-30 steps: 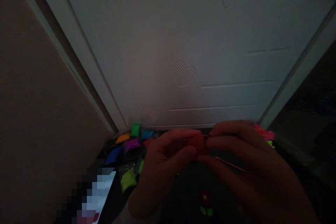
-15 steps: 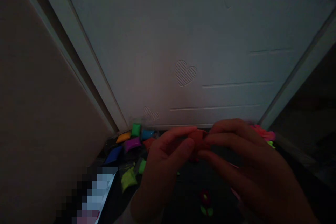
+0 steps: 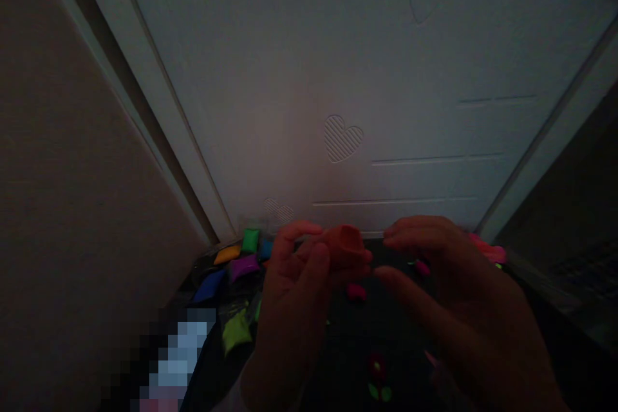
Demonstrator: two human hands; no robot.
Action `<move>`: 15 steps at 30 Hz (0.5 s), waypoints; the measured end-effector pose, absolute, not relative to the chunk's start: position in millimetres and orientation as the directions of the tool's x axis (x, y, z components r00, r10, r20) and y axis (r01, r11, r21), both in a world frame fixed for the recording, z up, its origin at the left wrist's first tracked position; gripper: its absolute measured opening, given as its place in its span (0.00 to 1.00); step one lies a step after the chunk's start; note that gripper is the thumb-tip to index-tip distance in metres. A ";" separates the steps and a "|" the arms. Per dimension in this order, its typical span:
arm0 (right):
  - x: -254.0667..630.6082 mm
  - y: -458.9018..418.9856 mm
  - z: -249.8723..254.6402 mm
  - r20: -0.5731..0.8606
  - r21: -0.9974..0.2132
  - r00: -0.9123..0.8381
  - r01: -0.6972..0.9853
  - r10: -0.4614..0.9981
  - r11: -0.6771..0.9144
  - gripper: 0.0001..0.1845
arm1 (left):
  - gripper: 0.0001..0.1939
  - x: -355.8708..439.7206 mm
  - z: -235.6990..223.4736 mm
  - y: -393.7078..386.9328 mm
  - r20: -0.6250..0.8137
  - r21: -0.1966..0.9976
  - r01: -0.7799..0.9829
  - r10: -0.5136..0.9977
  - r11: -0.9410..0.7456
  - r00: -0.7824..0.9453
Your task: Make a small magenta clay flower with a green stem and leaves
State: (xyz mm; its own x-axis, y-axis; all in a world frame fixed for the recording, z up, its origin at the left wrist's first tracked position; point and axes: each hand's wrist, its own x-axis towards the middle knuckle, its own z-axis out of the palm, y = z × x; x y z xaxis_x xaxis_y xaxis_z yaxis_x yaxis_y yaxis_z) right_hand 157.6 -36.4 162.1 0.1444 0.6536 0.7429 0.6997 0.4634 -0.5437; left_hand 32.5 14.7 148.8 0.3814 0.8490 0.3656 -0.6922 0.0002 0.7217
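My left hand (image 3: 299, 296) holds a small hollow orange clay cup (image 3: 345, 246) between thumb and fingers, its opening turned to the right. Just right of it, my right hand (image 3: 454, 296) is apart from the cup, with thumb and fingers spread and nothing between them. On the dark surface below lie a pink clay piece (image 3: 356, 292) and a clay flower (image 3: 377, 367) with a dark red head and green leaves. Another pink piece (image 3: 421, 268) shows behind my right fingers.
Several bags of coloured clay lie at the left, among them a purple bag (image 3: 244, 266), a blue bag (image 3: 209, 286) and a yellow-green bag (image 3: 236, 332). A blurred-out bright device (image 3: 178, 354) is at lower left. A white panel (image 3: 309, 77) with hearts rises behind.
My right hand has let go of the orange clay cup and moved slightly right. My left hand has shifted a little left with the cup, whose opening now shows.
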 end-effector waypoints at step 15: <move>142.3 -33.2 154.9 0.770 -0.580 0.235 0.645 0.593 0.498 0.10 | 0.15 34.9 141.8 1.9 0.486 0.848 -0.224 0.874 -0.480 -0.034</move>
State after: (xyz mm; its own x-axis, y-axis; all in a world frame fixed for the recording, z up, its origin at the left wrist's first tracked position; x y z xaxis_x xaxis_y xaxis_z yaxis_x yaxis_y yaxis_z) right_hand 142.3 -33.2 154.9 0.2350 0.5932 0.7700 0.6447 0.4977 -0.5802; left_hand 34.9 1.9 141.8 -0.0337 0.8735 0.4856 -0.2237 -0.4802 0.8482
